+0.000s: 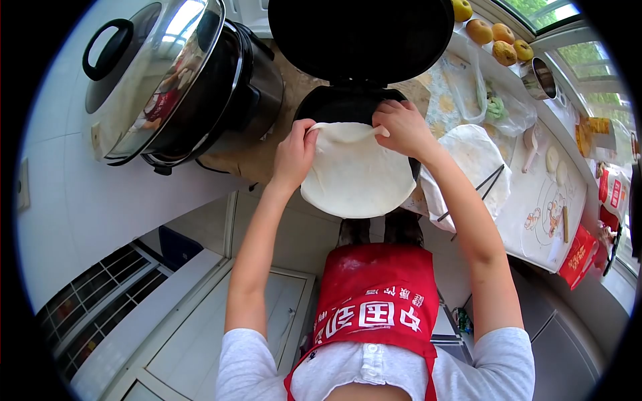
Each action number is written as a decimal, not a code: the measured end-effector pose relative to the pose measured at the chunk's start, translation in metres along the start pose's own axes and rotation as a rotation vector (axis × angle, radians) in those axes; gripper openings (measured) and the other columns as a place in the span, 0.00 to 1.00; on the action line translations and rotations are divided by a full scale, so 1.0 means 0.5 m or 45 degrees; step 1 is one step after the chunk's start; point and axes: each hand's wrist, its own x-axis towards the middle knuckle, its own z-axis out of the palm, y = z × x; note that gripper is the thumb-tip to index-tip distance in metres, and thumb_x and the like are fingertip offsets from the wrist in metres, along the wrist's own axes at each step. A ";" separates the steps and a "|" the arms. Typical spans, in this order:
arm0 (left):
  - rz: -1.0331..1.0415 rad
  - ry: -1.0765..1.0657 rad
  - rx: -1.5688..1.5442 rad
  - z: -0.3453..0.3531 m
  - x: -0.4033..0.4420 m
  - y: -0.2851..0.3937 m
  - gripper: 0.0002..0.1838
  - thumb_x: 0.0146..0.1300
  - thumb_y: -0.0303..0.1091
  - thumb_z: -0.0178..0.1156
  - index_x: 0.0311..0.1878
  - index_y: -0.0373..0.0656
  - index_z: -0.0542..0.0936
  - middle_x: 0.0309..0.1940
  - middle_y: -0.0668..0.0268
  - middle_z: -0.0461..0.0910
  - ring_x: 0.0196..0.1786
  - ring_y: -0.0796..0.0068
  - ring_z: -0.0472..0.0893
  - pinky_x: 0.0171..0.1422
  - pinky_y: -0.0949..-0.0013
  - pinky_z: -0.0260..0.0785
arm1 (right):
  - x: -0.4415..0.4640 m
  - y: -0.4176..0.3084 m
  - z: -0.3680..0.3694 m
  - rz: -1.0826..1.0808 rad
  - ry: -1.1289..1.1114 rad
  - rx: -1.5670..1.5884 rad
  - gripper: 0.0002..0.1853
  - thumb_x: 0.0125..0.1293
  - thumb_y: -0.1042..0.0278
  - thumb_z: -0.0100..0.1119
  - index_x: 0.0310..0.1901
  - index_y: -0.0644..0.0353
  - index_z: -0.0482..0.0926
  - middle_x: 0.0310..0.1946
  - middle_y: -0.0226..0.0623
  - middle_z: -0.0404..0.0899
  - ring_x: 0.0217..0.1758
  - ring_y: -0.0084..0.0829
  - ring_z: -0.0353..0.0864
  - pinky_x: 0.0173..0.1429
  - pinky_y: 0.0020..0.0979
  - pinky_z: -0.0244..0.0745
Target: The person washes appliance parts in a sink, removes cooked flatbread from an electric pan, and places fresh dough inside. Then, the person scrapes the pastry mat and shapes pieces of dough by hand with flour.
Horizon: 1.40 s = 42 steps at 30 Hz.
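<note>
Between my two hands hangs a thin, round, pale sheet of dough (358, 174), its lower part drooping over the front edge of a black electric griddle (334, 101). My left hand (295, 154) pinches the upper left edge of the sheet. At the upper right edge, my right hand (404, 127) grips a folded bit of it. The griddle's round black lid (361, 40) stands raised behind. To the right of my right forearm, a white cloth (468, 160) lies with a pair of dark chopsticks (478, 190) across it.
A large pot cooker (257, 87) with a tilted glass lid (157, 73) stands at the left. On the right are a white board (535, 230), a red packet (579, 257) and a plastic bag (511, 110). Several yellow fruits (503, 52) and a metal cup (539, 79) line the windowsill.
</note>
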 end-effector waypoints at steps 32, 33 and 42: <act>0.152 -0.160 0.809 0.010 -0.006 0.047 0.26 0.56 0.33 0.61 0.59 0.41 0.70 0.57 0.54 0.71 0.57 0.53 0.72 0.57 0.58 0.68 | -0.083 -0.077 0.025 0.309 0.067 -0.073 0.27 0.49 0.66 0.67 0.54 0.55 0.73 0.58 0.42 0.69 0.59 0.40 0.69 0.55 0.36 0.69; 0.171 -0.192 0.776 0.018 -0.018 0.047 0.27 0.56 0.34 0.61 0.60 0.42 0.70 0.58 0.56 0.70 0.58 0.54 0.72 0.57 0.58 0.67 | -0.102 -0.091 0.047 0.290 0.049 -0.038 0.27 0.50 0.66 0.66 0.54 0.56 0.73 0.59 0.43 0.68 0.63 0.43 0.66 0.58 0.38 0.68; 0.088 -0.346 0.697 0.140 -0.047 0.013 0.32 0.59 0.43 0.60 0.67 0.48 0.64 0.69 0.54 0.55 0.72 0.52 0.54 0.71 0.47 0.50 | -0.114 -0.112 0.084 0.469 0.073 0.003 0.32 0.51 0.57 0.66 0.60 0.50 0.70 0.65 0.47 0.61 0.69 0.52 0.57 0.68 0.43 0.58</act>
